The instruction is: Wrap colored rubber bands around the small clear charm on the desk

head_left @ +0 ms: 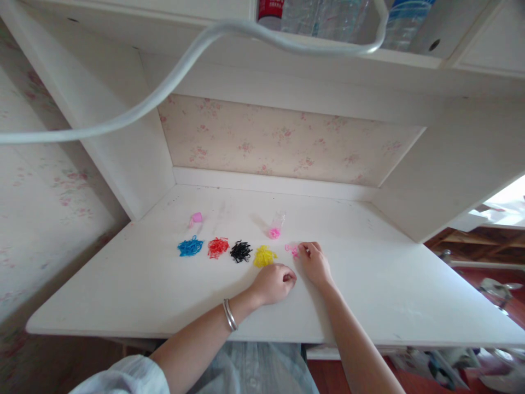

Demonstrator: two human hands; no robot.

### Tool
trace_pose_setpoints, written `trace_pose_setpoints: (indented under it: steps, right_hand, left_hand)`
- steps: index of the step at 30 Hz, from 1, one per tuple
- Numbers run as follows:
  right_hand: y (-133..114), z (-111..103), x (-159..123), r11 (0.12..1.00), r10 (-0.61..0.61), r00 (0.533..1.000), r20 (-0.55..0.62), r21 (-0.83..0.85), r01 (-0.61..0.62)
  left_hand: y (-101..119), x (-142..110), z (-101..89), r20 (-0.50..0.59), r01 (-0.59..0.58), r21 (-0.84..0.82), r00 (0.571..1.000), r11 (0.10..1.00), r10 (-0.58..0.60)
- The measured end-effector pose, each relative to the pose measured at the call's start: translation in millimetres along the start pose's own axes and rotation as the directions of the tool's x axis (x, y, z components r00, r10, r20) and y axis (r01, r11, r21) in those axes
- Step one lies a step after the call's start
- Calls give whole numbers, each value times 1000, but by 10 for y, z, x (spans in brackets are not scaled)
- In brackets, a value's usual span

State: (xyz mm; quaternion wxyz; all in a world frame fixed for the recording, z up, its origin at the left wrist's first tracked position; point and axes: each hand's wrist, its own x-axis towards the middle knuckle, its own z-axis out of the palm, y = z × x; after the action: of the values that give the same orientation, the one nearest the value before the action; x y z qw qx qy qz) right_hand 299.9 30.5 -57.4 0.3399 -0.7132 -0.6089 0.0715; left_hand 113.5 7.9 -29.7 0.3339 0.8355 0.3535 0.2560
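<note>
My right hand (315, 262) rests on the white tabletop with fingers bent and pinched at the edge of a small scatter of pink rubber bands (292, 250). Whatever is between those fingertips is too small to make out. Closed in a loose curl, my left hand (274, 283) lies just in front of a heap of yellow rubber bands (264, 255); its palm side is hidden. Further left, in a row, are heaps of black (241, 251), red (217, 248) and blue rubber bands (190, 246). Behind the yellow heap is a small clear container (279, 219) with pink at its near end.
A small pink cup-like piece (197, 217) lies behind the blue heap. The white desk (369, 295) has side panels and a shelf above holding plastic bottles (328, 19). A thick white cable or arm (197, 49) crosses overhead. Clutter shows below the right edge.
</note>
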Motion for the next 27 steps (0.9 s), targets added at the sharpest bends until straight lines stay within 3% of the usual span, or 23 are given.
trace_pose_setpoints:
  steps: [13, 21, 27]
  right_hand:
    - [-49, -36, -7, 996, 58, 998, -19, 70, -57]
    - [-20, -117, 4, 934, 264, 959, -99, 275, -229]
    - [-22, -126, 110, 843, 301, 947, -112, 495, -209]
  left_hand:
    - [12, -5, -8, 13, -3, -12, 1000, 1000, 3]
    - [19, -11, -11, 36, 15, -8, 999, 1000, -15]
    - [29, -8, -24, 52, 23, 12, 998, 1000, -24]
